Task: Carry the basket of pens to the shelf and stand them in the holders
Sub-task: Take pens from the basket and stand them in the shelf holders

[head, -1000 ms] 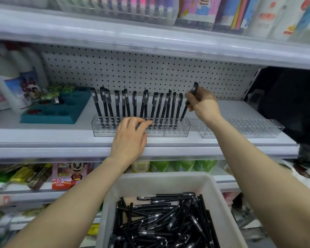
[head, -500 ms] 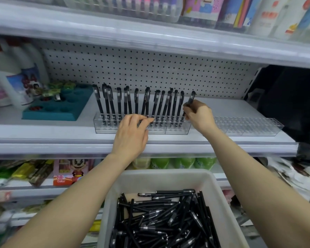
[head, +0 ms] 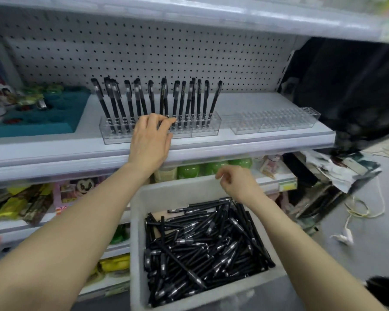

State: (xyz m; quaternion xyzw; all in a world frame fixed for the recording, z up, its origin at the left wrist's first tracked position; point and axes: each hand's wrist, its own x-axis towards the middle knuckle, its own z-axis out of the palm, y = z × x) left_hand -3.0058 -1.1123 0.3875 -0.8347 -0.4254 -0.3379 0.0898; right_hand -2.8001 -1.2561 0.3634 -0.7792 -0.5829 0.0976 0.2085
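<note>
A white basket (head: 142, 198) holds several loose black pens (head: 202, 241) in front of the shelf. On the shelf a clear holder (head: 202, 131) has several black pens standing in it (head: 182, 99). My left hand (head: 149, 140) rests on this holder's front, fingers against the pens' lower ends. My right hand (head: 236, 184) hovers over the basket's far rim with loosely curled fingers and holds nothing. A second clear holder (head: 274, 121) stands to the right with no pens in it.
A teal foam tray (head: 36, 117) with small items sits left on the shelf (head: 256, 140). Pegboard backs the shelf. Lower shelves hold green bottles (head: 211, 167) and packets. A white cable (head: 357, 212) and papers lie on the floor at right.
My right hand stood a pen at the row's right end, let it go and dropped to the basket's far rim. My left hand stayed on the holder.
</note>
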